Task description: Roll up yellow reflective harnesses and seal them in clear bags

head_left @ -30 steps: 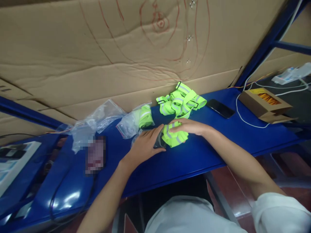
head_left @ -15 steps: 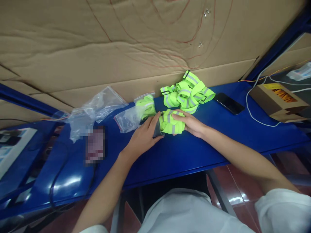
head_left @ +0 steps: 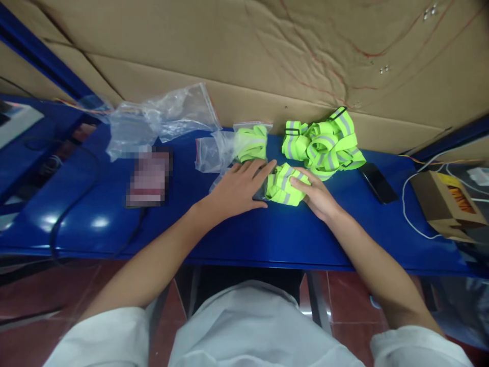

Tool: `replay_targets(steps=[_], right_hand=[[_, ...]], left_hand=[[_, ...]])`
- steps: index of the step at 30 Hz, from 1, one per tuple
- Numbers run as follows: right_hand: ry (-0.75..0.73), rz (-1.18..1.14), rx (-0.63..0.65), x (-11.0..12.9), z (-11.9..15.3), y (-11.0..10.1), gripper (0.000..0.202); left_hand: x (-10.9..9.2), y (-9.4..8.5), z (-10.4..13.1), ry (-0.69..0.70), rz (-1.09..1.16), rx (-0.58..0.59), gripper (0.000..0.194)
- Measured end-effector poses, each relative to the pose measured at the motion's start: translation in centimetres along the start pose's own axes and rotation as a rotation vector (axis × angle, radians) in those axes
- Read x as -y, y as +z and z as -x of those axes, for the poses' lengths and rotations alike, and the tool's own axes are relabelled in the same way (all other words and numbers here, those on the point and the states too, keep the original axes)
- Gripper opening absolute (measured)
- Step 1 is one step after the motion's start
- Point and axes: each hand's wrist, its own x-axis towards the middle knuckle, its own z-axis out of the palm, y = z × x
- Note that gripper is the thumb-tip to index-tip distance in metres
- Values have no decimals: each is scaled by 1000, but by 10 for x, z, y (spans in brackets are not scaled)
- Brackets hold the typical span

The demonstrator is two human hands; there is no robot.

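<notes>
A neon-yellow reflective strap (head_left: 286,184), folded into a bundle with grey stripes, lies on the blue table in front of me. My right hand (head_left: 315,191) grips its right end, thumb on top and fingers behind. My left hand (head_left: 244,186) rests palm down at the bundle's left end, fingers stretched out and thumb apart. Between the left thumb and fingers a dark grey flat piece (head_left: 261,191) shows; its kind is unclear. Clear plastic sticks out from beneath this hand. Just behind it lies a zip bag (head_left: 250,143) with another folded yellow strap inside.
A loose heap of yellow reflective straps (head_left: 328,145) with black buckles lies at the back. A phone (head_left: 379,183) and an open cardboard box (head_left: 439,206) are to the right. Clear plastic bags (head_left: 164,120) and a blurred reddish item (head_left: 150,178) lie left. Cardboard (head_left: 229,66) stands behind.
My view has shifted and tilted, so the table things sit differently in the picture. My right hand still holds the strap bundle; the left lies flatter and further over its left end.
</notes>
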Motion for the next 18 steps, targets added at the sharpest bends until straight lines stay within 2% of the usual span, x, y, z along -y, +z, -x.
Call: replay_targets(steps=[3, 7, 11, 14, 16, 18], right_hand=[[-84, 163, -24, -2, -2, -1, 54], [-350, 460, -107, -6, -4, 1, 49], [-540, 748, -82, -9, 1, 8, 37], [-648, 945, 25, -12, 6, 12, 51], [-650, 1084, 100, -14, 8, 13, 71], [-612, 1171, 115, -16, 8, 14, 81]], left_hand=[[2, -5, 2, 0, -22, 11, 96], [5, 1, 3, -25, 30, 131, 102], [8, 9, 1, 10, 47, 125, 105], [11, 12, -1, 46, 56, 73, 100], [14, 12, -3, 59, 61, 38, 94], [15, 11, -4, 69, 50, 23, 91]])
